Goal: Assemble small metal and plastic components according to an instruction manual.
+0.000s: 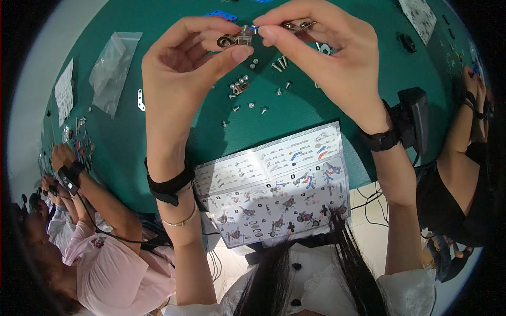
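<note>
Both my hands are raised over the green table, their fingertips almost meeting. My left hand (184, 52) is closed on a small silver metal bracket assembly (242, 38) with a dark round ring at one side and a short post pointing up. My right hand (327, 42) pinches a tiny silver and blue piece (254, 29) at the top of that post; whether they touch I cannot tell. A dark, shiny metal part (298, 25) also sits among my right fingers. Below my hands lie loose screws (280, 64) and a small group of round silver nuts (240, 82).
A printed instruction sheet (274, 189) hangs over the table's near edge. To the left are a clear plastic bag (113, 71) and a white perforated strip (140, 100). A blue perforated plate (221, 16) lies at the back. Other people work on both sides.
</note>
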A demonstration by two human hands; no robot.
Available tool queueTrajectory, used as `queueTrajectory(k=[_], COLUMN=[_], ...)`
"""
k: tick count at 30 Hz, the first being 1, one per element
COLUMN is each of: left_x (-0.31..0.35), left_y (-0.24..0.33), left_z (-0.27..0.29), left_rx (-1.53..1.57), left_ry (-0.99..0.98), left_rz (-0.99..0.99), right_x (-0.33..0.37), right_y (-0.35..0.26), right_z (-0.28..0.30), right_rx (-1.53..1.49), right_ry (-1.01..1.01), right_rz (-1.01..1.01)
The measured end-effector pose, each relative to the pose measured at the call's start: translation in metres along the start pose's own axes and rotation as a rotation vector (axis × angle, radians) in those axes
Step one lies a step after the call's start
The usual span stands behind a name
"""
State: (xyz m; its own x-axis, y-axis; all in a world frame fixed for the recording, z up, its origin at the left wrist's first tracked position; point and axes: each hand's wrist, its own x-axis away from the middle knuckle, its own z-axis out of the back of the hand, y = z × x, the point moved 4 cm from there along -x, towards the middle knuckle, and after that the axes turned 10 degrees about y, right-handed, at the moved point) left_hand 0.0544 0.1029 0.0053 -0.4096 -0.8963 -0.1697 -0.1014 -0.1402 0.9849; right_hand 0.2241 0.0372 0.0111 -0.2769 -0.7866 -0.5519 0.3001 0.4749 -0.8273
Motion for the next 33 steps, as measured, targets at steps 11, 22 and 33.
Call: queueTrajectory(k=[11, 22, 33], left_x=[-0.002, -0.004, -0.007], left_y=[-0.010, -0.009, -0.013], left_z=[0.012, 0.021, 0.026], left_rx=[-0.155, -0.174, -0.148], left_ry=[-0.042, 0.009, 0.067], left_rz=[-0.018, -0.111, -0.026], right_x=[0.004, 0.005, 0.005], right_y=[0.002, 0.004, 0.007], right_z=[-0.003, -0.002, -0.007], right_rx=[-0.095, -0.053, 0.127], right_ry=[-0.007, -0.011, -0.102], right_rz=[-0.097, -0.197, -0.140])
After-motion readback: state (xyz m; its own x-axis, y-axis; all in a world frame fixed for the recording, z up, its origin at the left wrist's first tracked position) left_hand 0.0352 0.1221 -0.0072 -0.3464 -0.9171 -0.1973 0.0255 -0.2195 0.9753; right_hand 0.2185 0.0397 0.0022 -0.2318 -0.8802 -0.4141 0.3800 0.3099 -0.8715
